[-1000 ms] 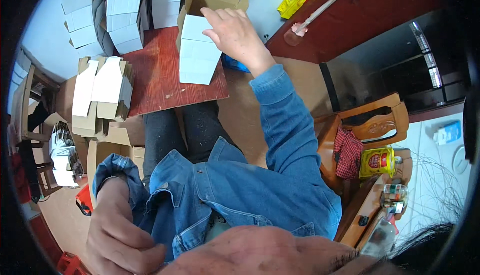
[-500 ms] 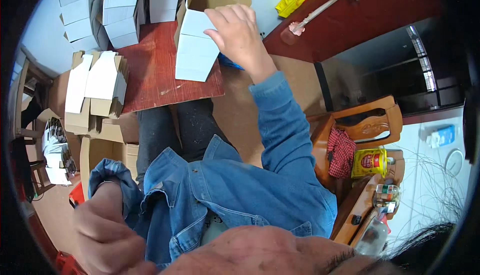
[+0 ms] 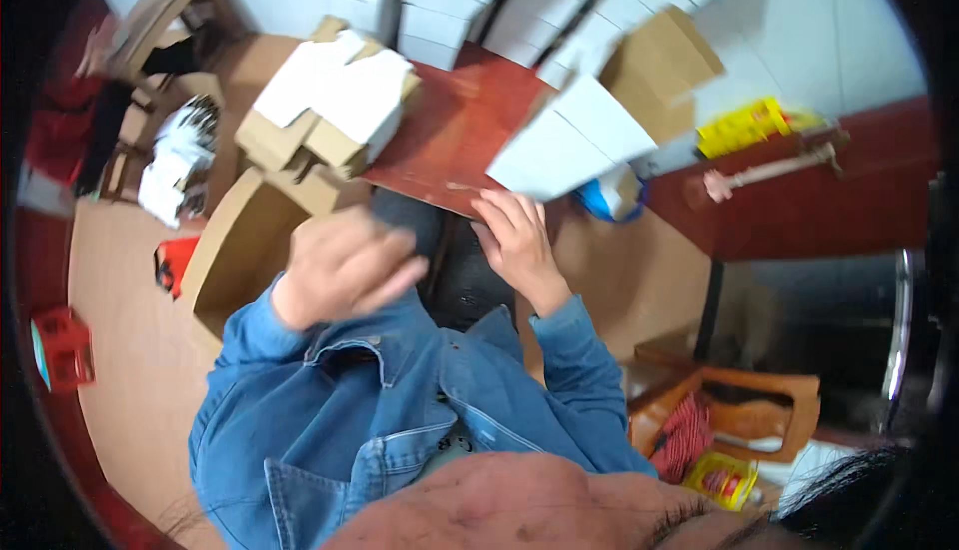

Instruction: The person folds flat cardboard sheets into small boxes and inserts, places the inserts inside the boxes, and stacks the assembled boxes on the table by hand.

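Note:
Above my lap, my left hand is smeared by motion; its fingers look bent, and nothing shows in it. My right hand is open, its fingers stretched toward the front edge of the red table. Its fingertips lie close to the near corner of a white box, though I cannot tell whether they touch. That box stands on the table's right side with its brown cardboard flaps up. A stack of flattened white and brown cartons sits at the table's left.
Rows of white boxes stand along the table's far side. An open brown carton is on the floor at my left, with a bundle of flat cartons beyond it. A wooden chair stands at the lower right.
My head view has turned, shifting the scene. My right hand has come off the top of the white box, down toward the table edge. My left hand has moved up and forward from near my face.

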A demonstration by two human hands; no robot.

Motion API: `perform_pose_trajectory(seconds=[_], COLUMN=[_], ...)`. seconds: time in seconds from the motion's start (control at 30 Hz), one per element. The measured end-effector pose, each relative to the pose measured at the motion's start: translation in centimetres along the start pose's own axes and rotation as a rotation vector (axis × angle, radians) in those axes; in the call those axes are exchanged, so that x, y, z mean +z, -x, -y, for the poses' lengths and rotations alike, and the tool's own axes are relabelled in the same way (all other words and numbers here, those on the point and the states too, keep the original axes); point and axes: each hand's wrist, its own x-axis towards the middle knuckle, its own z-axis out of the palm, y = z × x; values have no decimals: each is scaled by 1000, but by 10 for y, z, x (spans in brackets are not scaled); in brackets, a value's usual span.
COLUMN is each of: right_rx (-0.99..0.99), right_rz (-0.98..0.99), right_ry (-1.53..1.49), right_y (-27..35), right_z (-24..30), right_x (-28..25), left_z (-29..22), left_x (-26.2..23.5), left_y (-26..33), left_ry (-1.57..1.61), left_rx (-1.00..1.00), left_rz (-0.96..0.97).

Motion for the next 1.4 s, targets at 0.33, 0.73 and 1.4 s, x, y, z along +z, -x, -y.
perform_pose_trajectory(seconds=[0.33, 0.73, 1.4], right_rx=[-62, 157, 434], right_rz=[265, 390, 271], right_ry=[-335, -419, -457], right_y=[20, 41, 41], right_z=[20, 16, 34], right_x=[56, 45, -97], left_z=[206, 243, 28], left_x=[9, 5, 147], left_y=[72, 100, 119], left_ry=[-717, -663, 845], left_rx=[-537, -637, -738], left_rz=[-140, 82, 384])
